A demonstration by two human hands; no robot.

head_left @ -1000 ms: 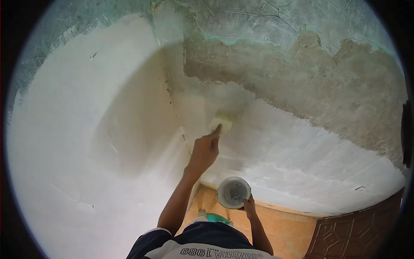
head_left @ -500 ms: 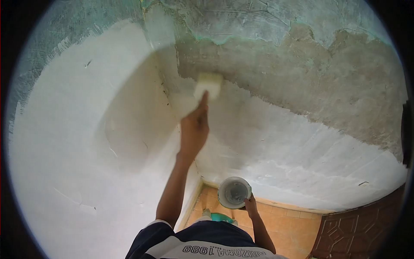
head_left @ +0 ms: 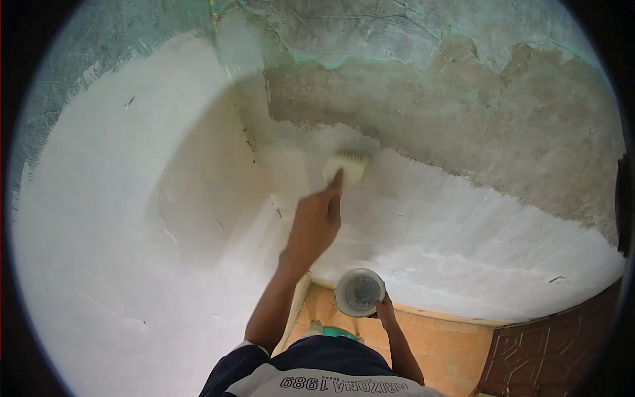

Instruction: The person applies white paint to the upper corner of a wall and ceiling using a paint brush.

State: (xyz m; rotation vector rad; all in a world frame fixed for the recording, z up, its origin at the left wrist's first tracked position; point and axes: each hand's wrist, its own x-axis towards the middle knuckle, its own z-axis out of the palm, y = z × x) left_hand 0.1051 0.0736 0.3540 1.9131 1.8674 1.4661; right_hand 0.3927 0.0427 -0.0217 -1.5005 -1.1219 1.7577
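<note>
Paint, white, covers wall (head_left: 126, 198) at left of frame, with bare plaster above. Centre: left hand (head_left: 316, 225), fingers clenched round handle of brush (head_left: 345, 167), pale bristles pressed to wall. Brush is light and soft-bristled, likely paint-slick, best held by handle. Lower centre: bucket (head_left: 359, 292), right hand (head_left: 385, 309) grasping rim.

Soft, even daylight makes the painted wall (head_left: 132, 218) bright, with a faint shadow in the corner beside the arm (head_left: 274, 311). The left hand (head_left: 316, 225) and brush (head_left: 345, 167) smear with motion blur; fisheye bends the edges inside a black vignette
</note>
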